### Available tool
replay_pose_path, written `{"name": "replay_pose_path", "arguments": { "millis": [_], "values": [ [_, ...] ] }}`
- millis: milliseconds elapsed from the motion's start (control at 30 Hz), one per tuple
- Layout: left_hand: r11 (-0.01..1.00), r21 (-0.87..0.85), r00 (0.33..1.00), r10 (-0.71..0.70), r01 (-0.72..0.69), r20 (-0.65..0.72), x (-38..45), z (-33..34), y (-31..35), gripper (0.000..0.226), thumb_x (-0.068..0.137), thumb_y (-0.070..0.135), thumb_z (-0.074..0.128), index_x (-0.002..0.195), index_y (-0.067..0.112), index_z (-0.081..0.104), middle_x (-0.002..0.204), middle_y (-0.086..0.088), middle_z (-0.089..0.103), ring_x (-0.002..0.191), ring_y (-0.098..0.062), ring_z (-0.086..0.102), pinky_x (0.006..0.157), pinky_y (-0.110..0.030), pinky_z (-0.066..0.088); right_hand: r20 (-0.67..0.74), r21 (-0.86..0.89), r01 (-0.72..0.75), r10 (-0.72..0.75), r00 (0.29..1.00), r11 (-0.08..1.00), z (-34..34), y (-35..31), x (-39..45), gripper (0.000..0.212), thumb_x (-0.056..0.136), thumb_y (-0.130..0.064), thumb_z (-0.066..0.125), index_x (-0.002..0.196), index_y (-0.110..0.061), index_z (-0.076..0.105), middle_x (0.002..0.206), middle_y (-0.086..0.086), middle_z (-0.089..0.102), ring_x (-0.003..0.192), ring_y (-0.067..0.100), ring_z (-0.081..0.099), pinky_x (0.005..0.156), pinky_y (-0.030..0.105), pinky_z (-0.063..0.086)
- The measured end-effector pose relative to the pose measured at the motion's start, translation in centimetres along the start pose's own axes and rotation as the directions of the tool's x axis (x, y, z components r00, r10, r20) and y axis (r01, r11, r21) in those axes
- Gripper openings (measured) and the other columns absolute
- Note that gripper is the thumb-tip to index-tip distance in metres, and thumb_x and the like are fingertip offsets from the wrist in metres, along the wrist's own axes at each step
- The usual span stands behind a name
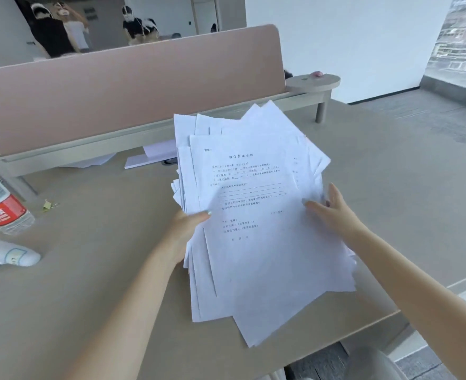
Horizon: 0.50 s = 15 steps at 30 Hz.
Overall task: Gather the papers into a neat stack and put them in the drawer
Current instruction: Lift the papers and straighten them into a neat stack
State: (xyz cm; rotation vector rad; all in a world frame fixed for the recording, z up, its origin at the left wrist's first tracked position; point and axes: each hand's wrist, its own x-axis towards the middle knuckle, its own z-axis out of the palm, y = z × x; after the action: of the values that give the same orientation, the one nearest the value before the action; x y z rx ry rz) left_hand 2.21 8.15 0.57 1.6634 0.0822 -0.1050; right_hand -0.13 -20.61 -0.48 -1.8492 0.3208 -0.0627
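A loose, fanned pile of white printed papers (256, 215) is lifted above the beige desk (89, 283), its sheets skewed at different angles. My left hand (185, 229) grips the pile's left edge, thumb on top of the front sheet. My right hand (333, 209) presses against the right edge with fingers spread along the sheets. The top sheet carries black printed text. No drawer is visible.
A water bottle (1, 207) with a red label stands at the left, a white device (4, 255) lies near it, and a small yellow-green clip (48, 205) sits on the desk. A pink partition (116, 89) runs along the back, with more white paper (155, 157) under its shelf. People stand beyond it.
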Motion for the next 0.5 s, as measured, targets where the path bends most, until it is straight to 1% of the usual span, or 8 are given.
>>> {"name": "replay_pose_path", "arguments": {
  "millis": [67,133,167,267,367,400,467,500],
  "values": [
    [0.996,-0.081,0.999,0.038,-0.038,0.01,0.0,0.3,0.7,0.039,0.077,0.014,0.067,0.114,0.022,0.059,0.104,0.014,0.065,0.107,-0.007,0.058,0.093,-0.024,0.041,0.002,0.181,-0.034,0.034,0.999,0.983,-1.3,-1.5,0.5,0.081,0.081,-0.04,0.066,0.146,-0.021,0.021,0.142,-0.004,0.044,0.121,0.018,0.052,0.087,0.022,0.041],
    [0.99,-0.115,0.996,0.082,-0.077,0.035,-0.1,0.9,1.7,0.036,0.076,0.017,0.067,0.111,0.023,0.061,0.102,0.015,0.065,0.108,-0.008,0.058,0.094,-0.026,0.041,0.093,0.261,-0.009,-0.016,0.996,0.965,-2.7,-2.9,1.1,0.06,0.079,-0.041,0.068,0.131,-0.017,0.048,0.116,-0.001,0.068,0.091,0.017,0.07,0.067,0.025,0.053],
    [0.986,-0.122,0.992,0.117,-0.111,0.049,0.0,1.1,2.5,0.032,0.073,0.02,0.068,0.104,0.026,0.063,0.101,0.016,0.066,0.11,-0.01,0.058,0.098,-0.028,0.04,0.13,0.298,0.017,-0.058,0.99,0.954,-3.3,-3.6,1.4,0.05,0.08,-0.038,0.068,0.123,-0.014,0.056,0.103,0.001,0.074,0.083,0.018,0.072,0.063,0.027,0.056],
    [0.971,-0.097,0.974,0.223,-0.219,0.032,0.7,1.6,5.9,0.027,0.065,0.028,0.067,0.092,0.029,0.065,0.099,0.018,0.067,0.111,-0.013,0.058,0.1,-0.032,0.039,0.074,0.399,0.154,-0.199,0.977,0.904,-4.9,-6.4,1.7,0.032,0.083,-0.024,0.067,0.111,-0.009,0.064,0.092,0.004,0.076,0.082,0.024,0.072,0.069,0.035,0.057],
    [0.941,-0.023,0.94,0.338,-0.339,-0.042,1.2,1.5,10.1,0.054,0.058,0.041,0.074,0.107,0.021,0.06,0.11,0.007,0.066,0.111,-0.014,0.058,0.101,-0.035,0.041,-0.067,0.483,0.328,-0.34,0.938,0.812,-6.1,-9.9,1.7,0.028,0.082,-0.015,0.066,0.109,-0.007,0.066,0.093,0.005,0.074,0.08,0.022,0.071,0.072,0.036,0.057],
    [0.926,-0.022,0.925,0.375,-0.377,-0.052,1.5,1.4,11.2,0.048,0.063,0.039,0.075,0.106,0.021,0.061,0.108,0.007,0.067,0.107,-0.012,0.06,0.1,-0.035,0.043,-0.1,0.498,0.371,-0.373,0.922,0.783,-6.3,-11.0,1.6,0.025,0.083,-0.014,0.065,0.107,-0.008,0.067,0.092,0.004,0.074,0.079,0.021,0.071,0.072,0.035,0.057],
    [0.896,-0.029,0.896,0.441,-0.442,-0.052,1.5,1.3,12.7,0.015,0.079,0.022,0.068,0.092,0.03,0.065,0.093,0.018,0.069,0.094,-0.001,0.064,0.091,-0.029,0.046,-0.127,0.522,0.431,-0.433,0.892,0.736,-6.5,-12.6,1.3,0.02,0.084,-0.015,0.064,0.104,-0.013,0.067,0.092,0.0,0.074,0.08,0.017,0.071,0.069,0.03,0.058],
    [0.888,-0.042,0.888,0.456,-0.458,-0.055,1.5,1.4,13.1,0.017,0.082,0.016,0.065,0.088,0.032,0.065,0.086,0.023,0.07,0.088,0.004,0.064,0.087,-0.027,0.047,-0.122,0.521,0.448,-0.455,0.882,0.727,-6.3,-13.1,0.9,0.022,0.085,-0.017,0.064,0.106,-0.014,0.066,0.096,0.0,0.074,0.083,0.015,0.071,0.069,0.028,0.057]
  ]
}}
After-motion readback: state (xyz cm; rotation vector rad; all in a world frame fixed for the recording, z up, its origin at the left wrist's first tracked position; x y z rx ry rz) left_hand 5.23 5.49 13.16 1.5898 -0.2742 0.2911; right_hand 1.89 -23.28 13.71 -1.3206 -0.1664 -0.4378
